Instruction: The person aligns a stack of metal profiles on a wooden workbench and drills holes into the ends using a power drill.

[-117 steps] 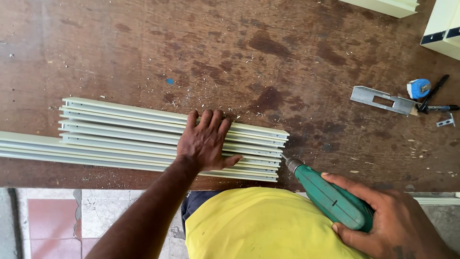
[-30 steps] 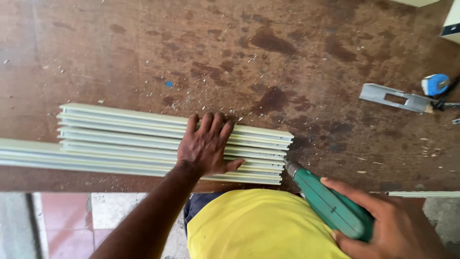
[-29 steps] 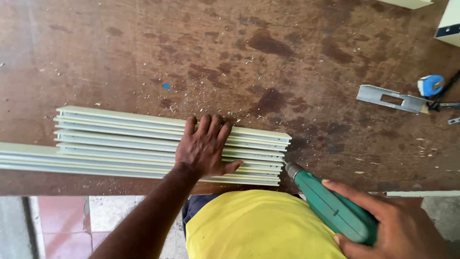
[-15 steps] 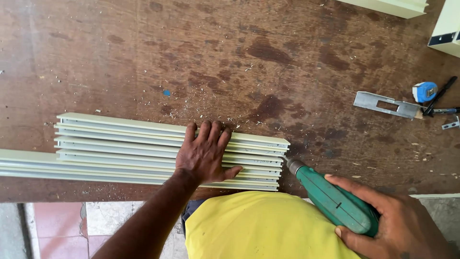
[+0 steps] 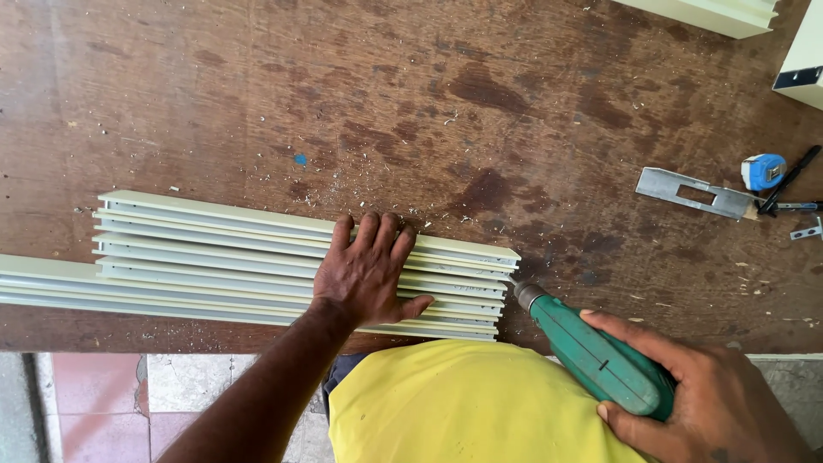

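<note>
A stack of several long pale-green metal profiles (image 5: 214, 257) lies along the near edge of a worn brown wooden table (image 5: 411, 111). My left hand (image 5: 367, 273) presses flat on the stack near its right end, fingers spread. My right hand (image 5: 711, 403) grips a green power drill (image 5: 591, 356). The drill's tip touches the right end of the profiles at about mid-height of the stack.
A flat grey metal plate with a slot (image 5: 694, 193), a blue tape measure (image 5: 763, 171) and a dark pen-like tool (image 5: 784, 182) lie at the right. Pale-green pieces (image 5: 711, 13) sit at the far right corner. Metal shavings dot the table. Tiled floor (image 5: 94, 403) shows below.
The view has shifted slightly. The drill tip has moved in against the end of the profiles. My left hand stays pressed on the stack.
</note>
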